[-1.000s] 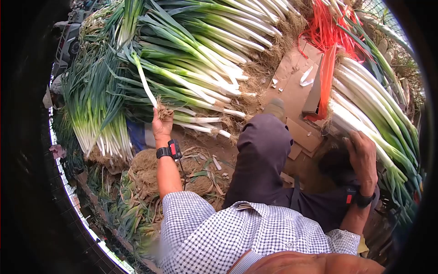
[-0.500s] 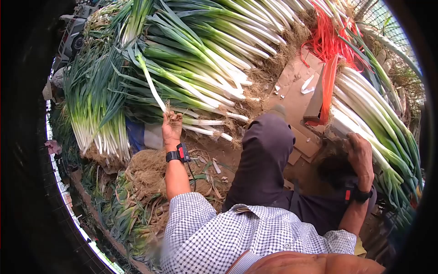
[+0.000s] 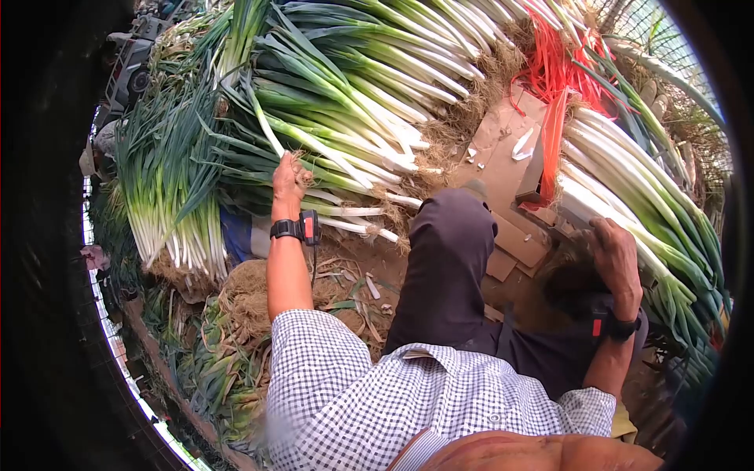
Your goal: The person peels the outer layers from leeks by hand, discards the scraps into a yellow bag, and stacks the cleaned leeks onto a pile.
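My left hand is closed around the root end of a long green onion. The white stalk slants up and left from the fist, its green leaves lying over the big pile of green onions. My right hand has its fingers curled, close beside a bundle of thick green onions on the right. Whatever those fingers may hold is hidden. A red plastic strap hangs at the near end of this bundle.
Cardboard covers the ground between pile and bundle. Red plastic strips lie at the back. More green onions stand at left, with a heap of root trimmings below them. My bent knee is between my hands.
My left hand has moved slightly up and left, with the green onion still in it. My right hand has shifted a little up, its fingers still curled.
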